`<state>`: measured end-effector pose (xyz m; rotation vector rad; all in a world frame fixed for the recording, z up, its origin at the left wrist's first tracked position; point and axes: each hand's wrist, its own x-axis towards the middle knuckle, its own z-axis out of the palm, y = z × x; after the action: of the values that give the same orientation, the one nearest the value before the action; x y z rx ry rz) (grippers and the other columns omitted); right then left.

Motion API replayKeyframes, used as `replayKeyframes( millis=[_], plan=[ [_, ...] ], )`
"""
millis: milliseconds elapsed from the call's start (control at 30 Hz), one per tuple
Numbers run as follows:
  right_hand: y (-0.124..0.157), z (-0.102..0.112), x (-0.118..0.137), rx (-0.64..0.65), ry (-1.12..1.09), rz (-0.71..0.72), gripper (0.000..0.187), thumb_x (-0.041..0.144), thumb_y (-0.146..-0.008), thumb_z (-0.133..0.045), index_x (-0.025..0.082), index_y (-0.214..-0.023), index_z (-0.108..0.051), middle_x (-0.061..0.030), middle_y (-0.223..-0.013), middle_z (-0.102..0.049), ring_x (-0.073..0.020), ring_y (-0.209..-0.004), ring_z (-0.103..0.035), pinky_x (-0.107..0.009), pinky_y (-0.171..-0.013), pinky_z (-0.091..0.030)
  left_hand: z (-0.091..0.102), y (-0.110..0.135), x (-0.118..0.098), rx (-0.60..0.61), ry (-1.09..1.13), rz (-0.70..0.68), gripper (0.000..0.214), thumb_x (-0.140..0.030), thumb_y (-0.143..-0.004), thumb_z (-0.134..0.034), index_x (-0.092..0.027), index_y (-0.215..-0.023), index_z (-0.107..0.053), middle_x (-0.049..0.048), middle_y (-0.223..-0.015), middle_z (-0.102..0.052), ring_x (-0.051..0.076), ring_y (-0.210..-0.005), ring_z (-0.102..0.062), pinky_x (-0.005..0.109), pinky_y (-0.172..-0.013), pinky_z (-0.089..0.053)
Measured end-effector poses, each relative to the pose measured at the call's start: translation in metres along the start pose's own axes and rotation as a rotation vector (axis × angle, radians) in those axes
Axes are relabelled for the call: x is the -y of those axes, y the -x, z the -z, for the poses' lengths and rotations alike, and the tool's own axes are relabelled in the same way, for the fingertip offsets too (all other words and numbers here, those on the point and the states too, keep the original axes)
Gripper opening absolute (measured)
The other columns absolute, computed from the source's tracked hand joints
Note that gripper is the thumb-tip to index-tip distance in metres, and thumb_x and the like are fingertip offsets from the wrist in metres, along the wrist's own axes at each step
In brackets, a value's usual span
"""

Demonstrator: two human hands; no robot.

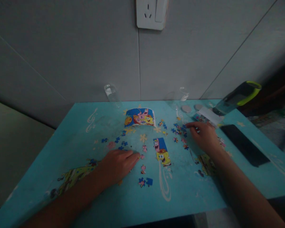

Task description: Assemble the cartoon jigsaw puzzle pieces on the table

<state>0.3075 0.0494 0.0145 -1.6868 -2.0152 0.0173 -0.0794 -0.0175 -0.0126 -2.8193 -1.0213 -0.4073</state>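
My left hand (120, 164) rests low over the table with its fingers together. Its fingertips are beside a small pink puzzle piece (142, 156); whether anything is between them is hidden. At the right, my right hand (203, 136) reaches to a cluster of loose blue puzzle pieces (178, 129), its fingers closed at a piece on the cluster's edge. Between the hands lies a joined puzzle strip (162, 152) with yellow and pink cartoon figures. Behind it, a curved picture card (140, 117) shows similar figures. Two pieces (145, 182) lie nearest the front edge.
On the blue table (180, 202) are two clear cylinders (112, 93) (183, 94) at the back, round lids (186, 109), and a tilted bottle (236, 98) with a lime-green rim. A black phone-like slab (244, 144) lies right. A wall with a socket (150, 14) stands behind.
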Motion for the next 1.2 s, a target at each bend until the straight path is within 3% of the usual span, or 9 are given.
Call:
replayKeyframes(
  millis=[300,533,833,900,1100,1200],
  plan=[
    [-0.001,0.001,-0.003,0.001,0.035,-0.021,0.03,0.025,-0.09,-0.05,0.023,-0.099,-0.079,-0.0056,-0.09,-0.08,-0.0239,-0.072,-0.071,-0.04,-0.076,-0.055,0.002,-0.001,0.0,-0.041,0.024,-0.007,0.025,-0.024,-0.104,-0.045,-0.021,-0.107,-0.07,0.0002,-0.075,-0.065,0.013,-0.065,-0.062,0.027,-0.064,-0.05],
    [-0.001,0.001,-0.005,-0.022,0.071,-0.013,0.029,0.026,-0.091,-0.05,0.024,-0.098,-0.079,-0.0048,-0.089,-0.08,-0.0239,-0.071,-0.072,-0.04,-0.078,-0.055,0.0,0.0,0.0,-0.011,0.015,-0.002,0.025,-0.026,-0.104,-0.045,-0.023,-0.11,-0.07,-0.0003,-0.076,-0.065,0.016,-0.065,-0.064,0.031,-0.064,-0.051],
    [-0.002,0.004,-0.006,0.07,-0.001,-0.067,0.03,0.029,-0.091,-0.051,0.024,-0.099,-0.079,-0.004,-0.082,-0.079,-0.0229,-0.066,-0.07,-0.039,-0.07,-0.054,0.004,-0.001,0.001,-0.03,0.006,-0.017,0.026,-0.026,-0.104,-0.045,-0.022,-0.105,-0.071,-0.0004,-0.072,-0.063,0.014,-0.062,-0.061,0.028,-0.062,-0.048],
    [-0.002,0.006,-0.007,0.121,-0.032,-0.063,0.029,0.031,-0.091,-0.053,0.023,-0.102,-0.079,-0.0031,-0.081,-0.078,-0.0217,-0.064,-0.069,-0.037,-0.066,-0.053,0.005,-0.001,0.002,-0.029,0.0,-0.009,0.024,-0.026,-0.103,-0.047,-0.021,-0.105,-0.071,-0.0005,-0.071,-0.063,0.013,-0.061,-0.06,0.028,-0.062,-0.048],
    [0.0,0.017,-0.011,0.438,-0.196,-0.006,0.023,0.038,-0.09,-0.06,0.028,-0.1,-0.078,-0.0003,-0.087,-0.077,-0.0188,-0.072,-0.069,-0.031,-0.066,-0.053,0.004,0.0,0.003,-0.05,0.006,0.002,0.024,-0.026,-0.104,-0.047,-0.022,-0.107,-0.07,-0.0009,-0.071,-0.063,0.014,-0.064,-0.062,0.028,-0.063,-0.048],
    [0.0,0.02,-0.011,0.49,-0.169,-0.017,0.026,0.046,-0.088,-0.065,0.029,-0.103,-0.077,-0.0002,-0.084,-0.076,-0.0184,-0.07,-0.068,-0.03,-0.064,-0.052,0.004,0.0,0.003,-0.045,0.009,0.009,0.024,-0.027,-0.104,-0.046,-0.022,-0.107,-0.07,-0.0011,-0.071,-0.063,0.015,-0.063,-0.062,0.03,-0.062,-0.048]
  ],
)
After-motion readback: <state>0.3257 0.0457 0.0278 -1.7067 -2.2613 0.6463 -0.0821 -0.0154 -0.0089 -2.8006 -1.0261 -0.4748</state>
